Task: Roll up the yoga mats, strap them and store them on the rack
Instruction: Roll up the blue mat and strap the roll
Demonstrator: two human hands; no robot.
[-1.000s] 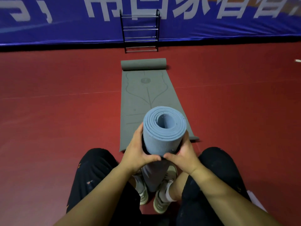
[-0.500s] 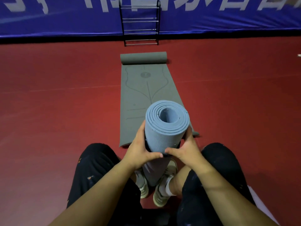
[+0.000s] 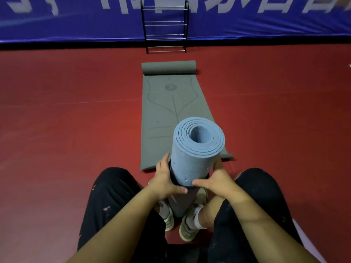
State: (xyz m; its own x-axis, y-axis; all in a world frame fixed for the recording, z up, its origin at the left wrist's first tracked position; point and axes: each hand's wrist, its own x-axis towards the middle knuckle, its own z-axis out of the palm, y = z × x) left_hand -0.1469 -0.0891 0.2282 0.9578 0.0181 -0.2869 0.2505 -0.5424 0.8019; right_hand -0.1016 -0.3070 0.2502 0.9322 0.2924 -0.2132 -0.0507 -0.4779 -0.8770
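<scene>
Fingers (image 3: 179,190) of the left hand (image 3: 163,181) and right hand (image 3: 218,179) curl round the blue roll (image 3: 191,158). On the floor (image 3: 76,120) a grey mat (image 3: 171,107), rolled at its far end, lies near the rack (image 3: 165,25). The blue roll stands upright between the shoes (image 3: 187,227), with a strap (image 3: 173,178) round it at the thumbs.

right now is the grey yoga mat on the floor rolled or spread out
Mostly spread: the grey yoga mat lies flat on the red floor, with only its far end curled into a roll before the black metal rack.
</scene>
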